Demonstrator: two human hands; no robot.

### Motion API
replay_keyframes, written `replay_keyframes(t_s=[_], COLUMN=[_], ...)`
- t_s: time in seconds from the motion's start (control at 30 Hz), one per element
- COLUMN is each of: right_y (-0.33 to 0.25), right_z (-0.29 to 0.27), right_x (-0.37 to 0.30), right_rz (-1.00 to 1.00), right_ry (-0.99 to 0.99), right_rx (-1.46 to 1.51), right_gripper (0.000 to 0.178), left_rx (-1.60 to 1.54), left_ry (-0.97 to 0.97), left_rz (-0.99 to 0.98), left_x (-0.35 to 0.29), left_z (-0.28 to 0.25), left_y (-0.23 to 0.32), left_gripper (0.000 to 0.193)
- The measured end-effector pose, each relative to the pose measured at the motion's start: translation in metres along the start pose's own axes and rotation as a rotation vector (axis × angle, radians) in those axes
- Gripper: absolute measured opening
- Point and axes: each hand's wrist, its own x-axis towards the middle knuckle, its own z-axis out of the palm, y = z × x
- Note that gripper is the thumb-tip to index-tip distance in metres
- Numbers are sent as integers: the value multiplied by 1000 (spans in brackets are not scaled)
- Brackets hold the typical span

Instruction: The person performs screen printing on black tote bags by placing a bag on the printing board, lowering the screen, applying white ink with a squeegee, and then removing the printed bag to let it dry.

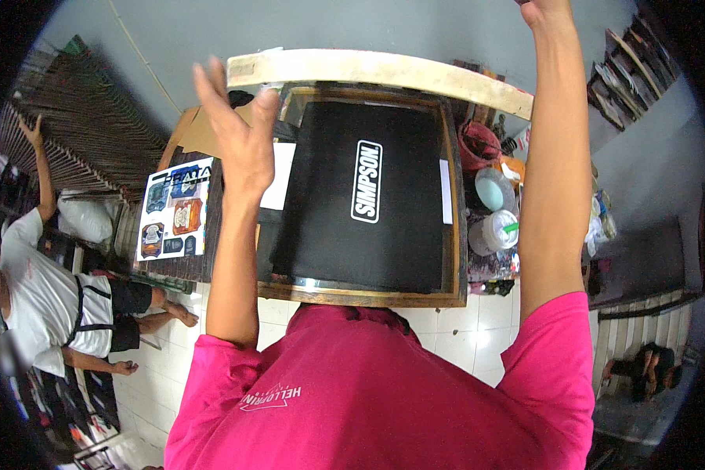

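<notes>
My left hand (239, 145) is raised with its fingers apart and holds nothing. It is by the left end of a long pale bar (368, 69), which looks like the edge of a wooden frame raised above the far side of the table. My right hand (547, 11) reaches up at the top edge, and its fingers are cut off from view. Between my forearms lies a flat black cloth (321, 180) with a white printed label shape. Beneath it is a glass-topped, wood-rimmed board (384, 298).
To the left lies a colourful printed sheet (176, 211). On the right are a red bucket (478, 145), a white tub (492, 233) with a green handle and a pale bowl (493, 190). Racks (86, 125) and a person in white (39, 290) are at far left; another person (646, 372) is at right.
</notes>
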Motion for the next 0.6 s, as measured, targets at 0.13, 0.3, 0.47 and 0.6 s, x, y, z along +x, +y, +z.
replay_keyframes(t_s=[0.13,0.3,0.47,0.6], right_y=[-13,-4,0,-6], right_z=[-10,-2,-13,-29], right_x=[28,54,77,95], right_rz=[40,90,44,179], right_ry=[-6,28,-15,360], right_rx=[-14,-13,-48,-88], right_gripper=[35,37,41,31], left_rx=[636,661,262,236], left_ry=[-424,-518,-399,-187], left_rz=[-353,-825,-1105,-900], left_x=[-83,-148,-133,-122], left_z=[-5,-59,-108,-157], left_y=[-96,-131,-138,-130], left_gripper=[135,140,83,78])
